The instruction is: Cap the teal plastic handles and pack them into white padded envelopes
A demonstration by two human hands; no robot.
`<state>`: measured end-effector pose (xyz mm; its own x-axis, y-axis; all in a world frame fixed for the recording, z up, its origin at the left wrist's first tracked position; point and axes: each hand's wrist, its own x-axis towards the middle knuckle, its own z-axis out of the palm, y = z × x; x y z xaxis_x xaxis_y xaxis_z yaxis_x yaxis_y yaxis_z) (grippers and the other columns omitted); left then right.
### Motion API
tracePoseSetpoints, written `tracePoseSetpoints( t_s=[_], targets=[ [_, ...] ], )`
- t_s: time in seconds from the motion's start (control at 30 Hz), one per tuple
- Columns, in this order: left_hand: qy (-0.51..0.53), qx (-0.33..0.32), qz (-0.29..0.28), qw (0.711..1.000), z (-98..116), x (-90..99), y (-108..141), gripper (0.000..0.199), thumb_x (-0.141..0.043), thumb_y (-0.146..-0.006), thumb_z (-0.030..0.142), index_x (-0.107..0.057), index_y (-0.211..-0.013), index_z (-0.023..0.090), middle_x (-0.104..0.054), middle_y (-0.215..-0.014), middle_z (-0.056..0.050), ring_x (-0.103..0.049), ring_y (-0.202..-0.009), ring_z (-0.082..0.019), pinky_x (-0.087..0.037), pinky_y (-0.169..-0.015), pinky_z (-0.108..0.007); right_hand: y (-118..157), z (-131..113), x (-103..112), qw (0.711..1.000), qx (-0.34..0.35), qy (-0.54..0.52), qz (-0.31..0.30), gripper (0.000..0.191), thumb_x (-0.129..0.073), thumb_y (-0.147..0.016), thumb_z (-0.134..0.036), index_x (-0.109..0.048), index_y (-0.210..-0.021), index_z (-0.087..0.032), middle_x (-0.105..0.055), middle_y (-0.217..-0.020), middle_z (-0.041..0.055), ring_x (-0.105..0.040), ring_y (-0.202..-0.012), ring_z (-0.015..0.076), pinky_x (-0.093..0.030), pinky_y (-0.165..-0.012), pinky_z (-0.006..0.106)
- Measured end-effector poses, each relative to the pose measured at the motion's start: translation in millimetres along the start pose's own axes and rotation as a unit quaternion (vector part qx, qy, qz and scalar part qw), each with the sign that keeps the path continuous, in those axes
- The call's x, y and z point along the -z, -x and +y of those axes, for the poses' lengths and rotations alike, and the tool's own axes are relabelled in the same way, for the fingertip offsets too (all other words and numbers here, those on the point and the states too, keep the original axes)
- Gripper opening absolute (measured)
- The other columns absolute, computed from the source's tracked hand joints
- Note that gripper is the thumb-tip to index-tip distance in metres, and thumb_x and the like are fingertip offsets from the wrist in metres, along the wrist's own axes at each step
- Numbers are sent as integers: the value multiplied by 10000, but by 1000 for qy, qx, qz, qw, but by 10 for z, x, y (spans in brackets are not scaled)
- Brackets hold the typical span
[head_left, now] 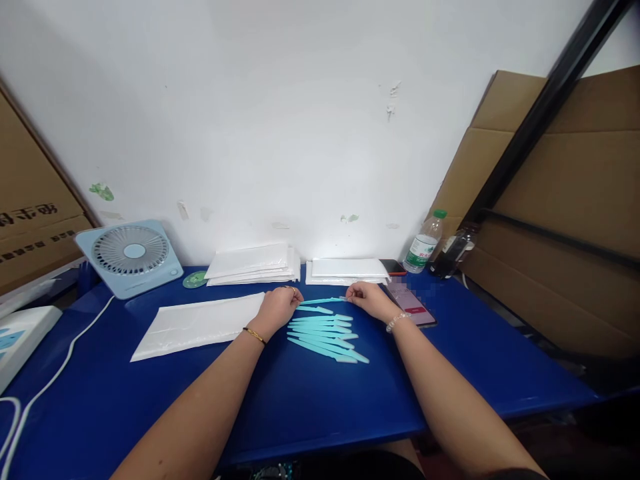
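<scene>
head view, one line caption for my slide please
Left hand and right hand pinch a turquoise stick near more sticks on a blue table.

A white wall (pixel 275 133) (marked low down with pale and greenish patches) rises behind the blue table (pixel 500 360). Brown cardboard (pixel 575 193) stands at right behind a dark slanting bar (pixel 530 137), probably metal; a printed carton (pixel 25 173) stands left.

Slim turquoise plastic sticks (pixel 325 325) lie loosely fanned crosswise; another slim turquoise stick (pixel 321 302) is held behind them.
</scene>
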<state>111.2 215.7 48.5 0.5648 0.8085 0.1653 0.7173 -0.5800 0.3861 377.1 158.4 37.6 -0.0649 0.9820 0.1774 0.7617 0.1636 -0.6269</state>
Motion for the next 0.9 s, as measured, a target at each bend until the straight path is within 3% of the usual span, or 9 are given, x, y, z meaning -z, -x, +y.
tracePoseSetpoints(
  t_s=[0.3,0.4,0.43,0.5,0.57,0.6,0.8,0.9],
  targets=[
    [-2,-21,-27,999,40,11,-6,243,-437,-812,162,-674,-830,213,-687,-897,-18,-607,-877,-176,-428,-753,-262,-15,-47,-96,999,9,-3,-35,90,-557,-767,-194,-642,-757,-165,-585,-651,-4,-520,-590,120,-400,-576,240],
    [-19,-31,-36,999,87,56,44,277,-435,-860,321,-662,-982,219,-647,-1058,-59,-554,-1035,-224,-413,-862,-324,51,-172,-56,999,32,25,-29,175,-598,-779,-285,-651,-889,-160,-614,-825,44,-567,-741,157,-444,-678,279],
    [-21,-41,-50,998,105,72,73,354,-466,-844,418,-623,-1093,222,-604,-1155,-78,-508,-1112,-251,-396,-906,-355,88,-237,-45,998,47,30,-32,285,-621,-771,-340,-637,-993,-163,-605,-939,69,-569,-841,179,-451,-738,298],
    [-26,-68,-96,993,146,100,139,689,-586,-705,593,-482,-1283,232,-484,-1313,-107,-401,-1226,-303,-351,-973,-416,179,-392,-34,994,73,49,-72,569,-671,-718,-451,-543,-1204,-185,-536,-1130,100,-520,-1018,227,-438,-835,339],
    [-38,-95,-139,985,193,116,204,930,-696,-531,641,-416,-1324,245,-438,-1339,-113,-366,-1239,-329,-339,-985,-446,278,-558,-43,984,79,95,-130,754,-720,-630,-518,-482,-1273,-203,-496,-1161,102,-479,-1063,268,-430,-847,377],
    [-47,-101,-149,982,221,119,231,937,-725,-493,627,-435,-1297,245,-457,-1308,-110,-384,-1216,-328,-357,-968,-443,323,-636,-53,978,82,122,-150,769,-737,-597,-527,-494,-1252,-204,-492,-1140,98,-469,-1057,281,-430,-837,388],
    [-82,-119,-148,978,384,64,284,329,-605,-737,361,-558,-1008,182,-601,-1002,-85,-544,-976,-241,-451,-818,-325,444,-889,-158,963,102,190,-163,308,-590,-736,-233,-535,-1028,-154,-503,-1010,86,-492,-930,216,-429,-784,315],
    [-122,-129,-140,974,411,-12,280,192,-538,-750,257,-562,-913,159,-618,-927,-89,-580,-871,-232,-464,-780,-333,422,-875,-234,953,108,240,-152,216,-534,-732,-159,-531,-947,-141,-528,-992,103,-507,-907,220,-433,-753,309]
  ],
)
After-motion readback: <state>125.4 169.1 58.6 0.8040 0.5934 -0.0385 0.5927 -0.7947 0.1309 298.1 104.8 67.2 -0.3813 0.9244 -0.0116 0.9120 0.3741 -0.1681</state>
